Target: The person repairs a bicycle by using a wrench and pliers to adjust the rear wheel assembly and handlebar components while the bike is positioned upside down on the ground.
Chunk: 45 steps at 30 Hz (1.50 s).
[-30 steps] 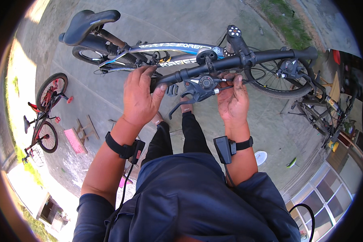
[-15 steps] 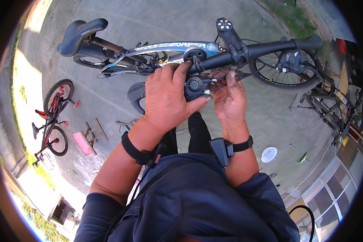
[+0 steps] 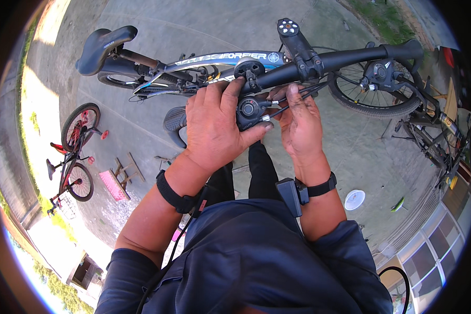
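A bicycle with a blue, white and black frame [image 3: 206,58] stands crosswise before me. My left hand [image 3: 212,125] closes round the black shifter [image 3: 249,109] at the left end of the handlebar [image 3: 345,62]. Its thumb presses near the cable outlet, and its fingertips reach under a round black bell-like part [image 3: 248,67]. Just to the right, my right hand [image 3: 302,125] pinches the thin black cables [image 3: 310,90] running out of the shifter. The fingertips behind the cables are partly hidden. A ribbed grip [image 3: 175,125] shows left of my left hand.
The saddle [image 3: 107,48] is at the far left, and the front wheel [image 3: 371,109] at the right. A red and black bicycle [image 3: 74,157] rests on the ground at left, by a small pink-topped bench [image 3: 115,184]. A white basin [image 3: 355,200] lies at right.
My right hand has shifted slightly right along the cables, its fingers still bent at them. The left hand keeps its hold on the shifter. The view has moved a little.
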Tool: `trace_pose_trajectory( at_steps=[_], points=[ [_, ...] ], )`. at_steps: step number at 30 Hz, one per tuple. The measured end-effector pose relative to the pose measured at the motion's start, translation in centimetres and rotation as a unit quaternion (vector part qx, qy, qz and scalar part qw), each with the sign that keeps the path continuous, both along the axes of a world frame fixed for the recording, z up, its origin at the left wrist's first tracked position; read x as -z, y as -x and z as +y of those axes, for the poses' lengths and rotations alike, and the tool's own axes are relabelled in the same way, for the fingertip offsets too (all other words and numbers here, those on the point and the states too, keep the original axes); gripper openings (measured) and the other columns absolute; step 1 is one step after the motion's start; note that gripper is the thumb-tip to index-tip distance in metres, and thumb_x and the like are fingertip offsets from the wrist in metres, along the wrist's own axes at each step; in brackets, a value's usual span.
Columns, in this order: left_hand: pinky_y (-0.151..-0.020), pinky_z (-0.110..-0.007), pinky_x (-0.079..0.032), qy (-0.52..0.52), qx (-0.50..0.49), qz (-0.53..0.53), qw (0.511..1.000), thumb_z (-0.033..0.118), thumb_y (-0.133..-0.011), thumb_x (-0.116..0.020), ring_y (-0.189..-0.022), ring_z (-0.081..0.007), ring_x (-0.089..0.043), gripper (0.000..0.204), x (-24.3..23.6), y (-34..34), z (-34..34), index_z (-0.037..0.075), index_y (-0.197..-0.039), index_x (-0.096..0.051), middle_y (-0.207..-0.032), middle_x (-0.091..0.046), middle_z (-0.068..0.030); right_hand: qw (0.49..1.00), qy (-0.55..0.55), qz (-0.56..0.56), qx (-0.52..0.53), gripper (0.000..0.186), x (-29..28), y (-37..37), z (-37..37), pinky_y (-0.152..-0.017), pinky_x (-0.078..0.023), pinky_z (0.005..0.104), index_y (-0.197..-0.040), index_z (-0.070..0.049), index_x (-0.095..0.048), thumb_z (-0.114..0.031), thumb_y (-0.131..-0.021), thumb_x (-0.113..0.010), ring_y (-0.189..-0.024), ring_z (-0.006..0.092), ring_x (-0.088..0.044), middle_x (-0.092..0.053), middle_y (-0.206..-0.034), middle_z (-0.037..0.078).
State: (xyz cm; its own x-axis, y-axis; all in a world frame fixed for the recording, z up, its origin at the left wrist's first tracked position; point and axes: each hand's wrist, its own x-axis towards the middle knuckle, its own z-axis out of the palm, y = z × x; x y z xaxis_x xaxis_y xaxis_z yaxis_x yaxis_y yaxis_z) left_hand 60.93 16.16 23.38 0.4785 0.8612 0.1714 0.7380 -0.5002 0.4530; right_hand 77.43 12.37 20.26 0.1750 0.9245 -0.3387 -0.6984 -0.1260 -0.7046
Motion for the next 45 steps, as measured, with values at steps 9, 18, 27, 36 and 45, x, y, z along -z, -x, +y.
trace_pose_trajectory(
  at_steps=[9, 18, 27, 36, 45],
  points=[
    [-0.087, -0.045, -0.042, -0.005, 0.000, -0.008, 1.000, 0.050, -0.059, -0.083, -0.101, -0.0327, -0.055, 0.091, 0.1, 0.1, 0.1, 0.003, -0.130, -0.052, -0.113, -0.055, -0.0159, 0.999, 0.006, 0.025, 0.036, 0.021, -0.1, 0.6, -0.6, -0.077, -0.056, 0.0356, -0.107, -0.005, -0.058, -0.024, -0.103, -0.050, -0.089, 0.0189, -0.065, -0.064, -0.095, 0.008],
    [-0.099, -0.047, -0.040, 0.076, -0.008, 0.013, 0.997, 0.057, -0.052, -0.086, -0.114, -0.0402, -0.051, 0.111, -0.9, 6.7, -0.1, -0.001, -0.137, -0.044, -0.124, -0.052, -0.0209, 0.997, -0.049, 0.051, -0.032, 0.044, 1.7, 0.0, -1.9, -0.093, -0.049, 0.0399, -0.126, -0.008, -0.054, -0.041, -0.097, -0.057, -0.116, 0.0227, -0.056, -0.058, -0.124, 0.009],
    [-0.090, -0.043, -0.047, 0.125, -0.013, -0.012, 0.992, 0.063, -0.057, -0.081, -0.106, -0.0375, -0.056, 0.100, 1.2, 9.7, 0.4, -0.004, -0.125, -0.051, -0.115, -0.055, -0.0194, 0.995, -0.024, 0.091, -0.028, 0.067, 2.1, 4.4, -3.5, -0.109, -0.037, 0.0463, -0.134, -0.012, -0.047, -0.040, -0.081, -0.078, -0.127, 0.0239, -0.049, -0.052, -0.134, 0.005],
    [-0.084, -0.042, -0.050, 0.103, -0.018, -0.025, 0.994, 0.055, -0.062, -0.083, -0.099, -0.0364, -0.059, 0.087, 1.4, 9.2, 0.4, -0.002, -0.121, -0.053, -0.111, -0.056, -0.0177, 0.985, 0.011, 0.160, -0.060, 0.051, 3.8, 8.0, -3.2, -0.099, -0.045, 0.0485, -0.128, -0.007, -0.053, -0.033, -0.089, -0.072, -0.116, 0.0324, -0.058, -0.062, -0.121, 0.014],
    [-0.082, -0.042, -0.050, 0.089, -0.032, -0.040, 0.995, 0.042, -0.066, -0.084, -0.097, -0.0360, -0.060, 0.073, 1.8, 9.2, 0.4, -0.002, -0.118, -0.056, -0.108, -0.058, -0.0177, 0.981, 0.019, 0.164, -0.098, 0.039, 3.4, 8.4, -2.4, -0.093, -0.050, 0.0428, -0.122, -0.008, -0.058, -0.029, -0.091, -0.070, -0.109, 0.0252, -0.061, -0.062, -0.122, 0.013]
  ],
)
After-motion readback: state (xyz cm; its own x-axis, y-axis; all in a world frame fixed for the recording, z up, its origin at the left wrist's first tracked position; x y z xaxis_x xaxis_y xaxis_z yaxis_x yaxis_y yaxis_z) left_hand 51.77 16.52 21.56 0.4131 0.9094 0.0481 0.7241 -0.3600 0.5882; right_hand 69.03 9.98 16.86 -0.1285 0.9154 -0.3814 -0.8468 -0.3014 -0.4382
